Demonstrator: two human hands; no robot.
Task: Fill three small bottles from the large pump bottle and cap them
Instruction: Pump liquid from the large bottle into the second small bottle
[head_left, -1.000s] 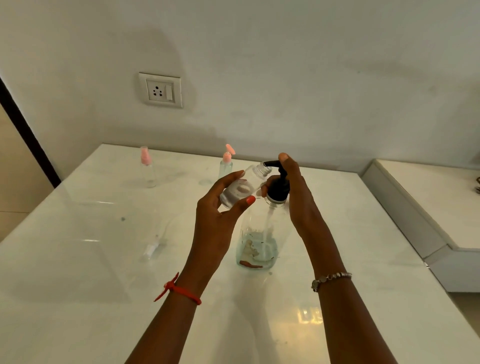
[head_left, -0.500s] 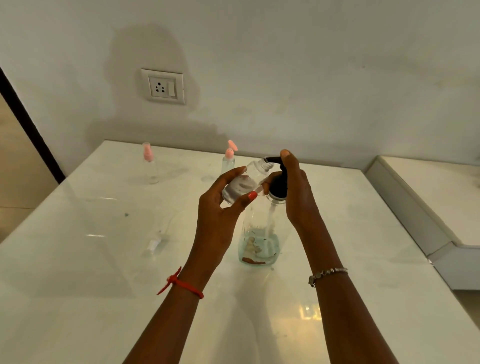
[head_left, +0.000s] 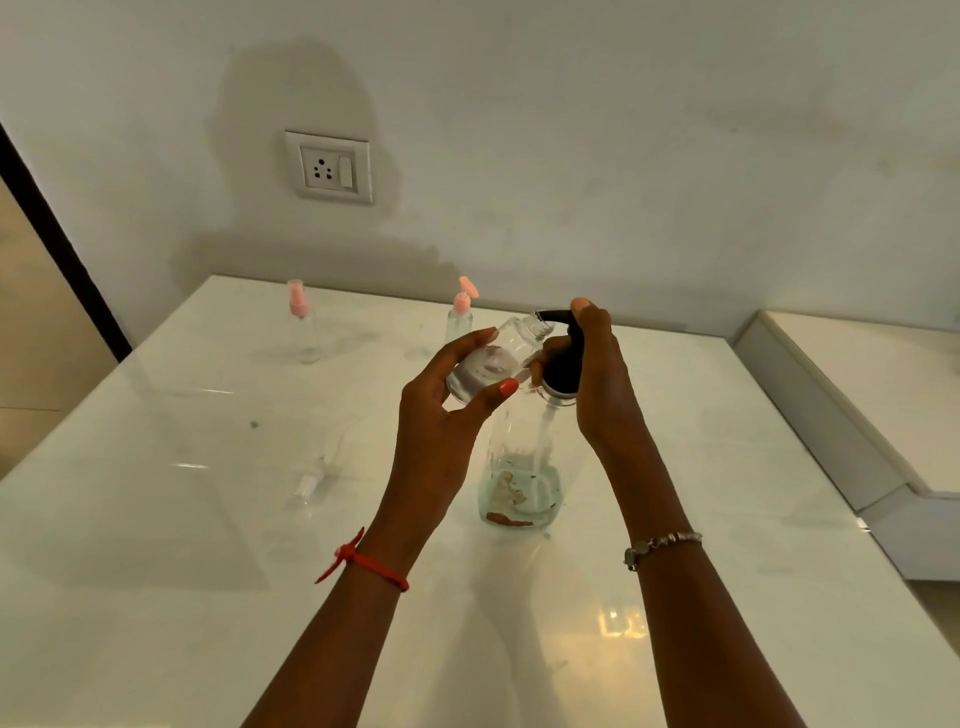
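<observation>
My left hand (head_left: 447, 415) grips a small clear bottle (head_left: 493, 358), tilted with its open mouth up against the black pump spout. The large clear pump bottle (head_left: 522, 467) stands on the white table (head_left: 156, 519) with a little liquid at its bottom. My right hand (head_left: 597, 374) wraps the black pump head (head_left: 563, 371), index finger on top of it. Two small bottles with pink tops stand at the back: one at the left (head_left: 301, 322), one near the middle (head_left: 461, 312). A loose pump cap with its tube (head_left: 314, 480) lies on the table to the left.
The table sits against a wall with a socket plate (head_left: 328, 167). A lower white ledge (head_left: 857, 395) runs along the table's right side. A dark door frame (head_left: 57, 244) stands at the far left.
The view has shifted slightly; both hands hold the same grips, with the small bottle kept at the spout and the right index finger on the pump head.
</observation>
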